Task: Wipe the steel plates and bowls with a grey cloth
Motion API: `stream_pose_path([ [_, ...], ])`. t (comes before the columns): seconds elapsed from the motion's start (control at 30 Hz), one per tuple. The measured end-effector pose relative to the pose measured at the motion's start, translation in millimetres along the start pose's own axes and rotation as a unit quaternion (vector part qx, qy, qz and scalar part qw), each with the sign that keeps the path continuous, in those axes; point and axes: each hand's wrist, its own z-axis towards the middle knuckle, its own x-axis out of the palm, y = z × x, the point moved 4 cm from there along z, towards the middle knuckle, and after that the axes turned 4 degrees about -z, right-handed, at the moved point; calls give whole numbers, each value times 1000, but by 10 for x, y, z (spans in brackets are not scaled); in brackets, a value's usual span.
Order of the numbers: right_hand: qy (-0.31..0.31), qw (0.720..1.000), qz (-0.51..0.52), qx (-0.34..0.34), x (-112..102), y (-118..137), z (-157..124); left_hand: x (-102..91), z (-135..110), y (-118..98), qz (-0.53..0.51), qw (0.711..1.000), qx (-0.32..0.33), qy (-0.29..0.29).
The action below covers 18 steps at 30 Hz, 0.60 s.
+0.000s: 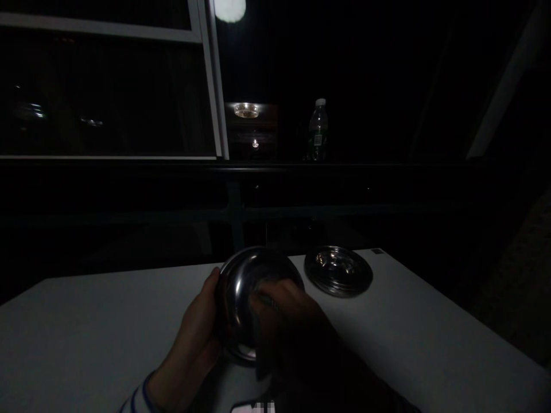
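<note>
A shiny stainless steel bowl (241, 275) is held tilted above the near middle of the white table. My left hand (200, 321) grips its left rim, with the thumb up along the edge. My right hand (284, 310) is closed and pressed against the bowl's surface, blurred by motion. A dark cloth (263, 358) seems to hang below its fingers, though the dim light hides most of it. To the right of the bowl, a stack of steel dishes (338, 272) rests on the table.
The white table (116, 327) spans the foreground. A phone-like object (243, 408) lies at its near edge. Behind it, a bottle (317, 132) with a green label stands on a dark ledge (365, 166) by a white-framed window (210, 86). A dark label (377, 251) marks the table's far right corner.
</note>
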Motion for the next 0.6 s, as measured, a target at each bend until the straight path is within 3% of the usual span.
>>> stream_pose_path([
  [0.13,-46,996,-59,55,-133,-221,-5,11,6,-26,-3,1000,2,12],
  [0.3,-121,986,-27,111,-482,-517,-54,64,-46,-72,-55,995,-10,77],
  [0.47,-162,980,-28,113,-684,-487,-78,86,-87,-100,-77,989,-18,127],
  [0.6,-146,983,-47,103,-685,-427,-78,72,-60,-97,-83,988,-15,127],
])
